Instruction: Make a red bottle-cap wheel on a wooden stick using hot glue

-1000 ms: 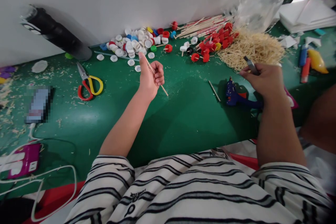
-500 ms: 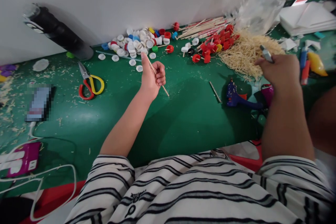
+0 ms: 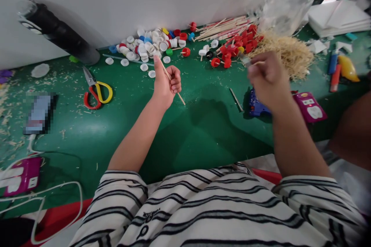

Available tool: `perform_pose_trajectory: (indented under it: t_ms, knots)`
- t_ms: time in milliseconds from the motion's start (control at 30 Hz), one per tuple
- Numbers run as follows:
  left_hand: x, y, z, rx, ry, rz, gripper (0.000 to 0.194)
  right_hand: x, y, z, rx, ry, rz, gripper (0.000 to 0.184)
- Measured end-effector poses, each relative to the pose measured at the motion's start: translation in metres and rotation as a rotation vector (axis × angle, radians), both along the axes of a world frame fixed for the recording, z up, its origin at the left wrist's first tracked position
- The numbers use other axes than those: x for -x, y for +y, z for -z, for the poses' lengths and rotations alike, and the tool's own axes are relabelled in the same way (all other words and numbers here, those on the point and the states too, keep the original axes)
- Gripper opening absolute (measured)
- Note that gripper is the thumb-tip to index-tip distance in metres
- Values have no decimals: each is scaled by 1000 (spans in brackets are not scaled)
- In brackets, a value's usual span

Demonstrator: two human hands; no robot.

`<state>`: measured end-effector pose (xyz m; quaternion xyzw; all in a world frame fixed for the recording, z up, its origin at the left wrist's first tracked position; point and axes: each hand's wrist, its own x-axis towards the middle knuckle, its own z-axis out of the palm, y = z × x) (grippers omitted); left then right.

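Note:
My left hand [image 3: 167, 85] is closed around a thin wooden stick [image 3: 181, 99], which slants down to the right just above the green table. My right hand [image 3: 268, 81], smeared by motion, is closed on a small silver-grey pen-like tool [image 3: 245, 60]; its exact kind is unclear. Below that hand lies a blue glue gun [image 3: 256, 104], partly hidden by it. A narrow metal strip [image 3: 236, 99] rests on the table between the hands. Behind my right hand spreads a pile of pale wood shavings [image 3: 298, 56], with red caps on short sticks [image 3: 232, 51] to its left.
White and coloured bottle caps [image 3: 149, 46] are heaped along the wall, beside a bundle of wooden sticks [image 3: 223, 29]. Scissors [image 3: 97, 90], a phone [image 3: 39, 112] and a black bottle [image 3: 60, 32] are at left. A magenta power socket [image 3: 310, 107] sits at right, near another person's arm [image 3: 352, 135].
My right hand has moved left from over the shavings, carrying the grey tool, and the magenta socket is now uncovered. My left hand keeps holding the stick in nearly the same place.

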<state>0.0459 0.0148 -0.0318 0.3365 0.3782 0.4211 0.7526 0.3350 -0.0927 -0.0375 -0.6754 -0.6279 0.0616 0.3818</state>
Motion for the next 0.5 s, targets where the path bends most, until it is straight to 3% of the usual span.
perform_pose_trajectory:
  t_ms: [133,267,500]
  knots:
    - [1,1,0,-15,13,11,82,59,6,17,47,-165,-345,20]
    - [0,1,0,-5,25,2,81,86,4,35,109,-366,-667,27]
    - [-3,-1,4,-123,59,26,86,99,16,39,26,-546,-573,41]
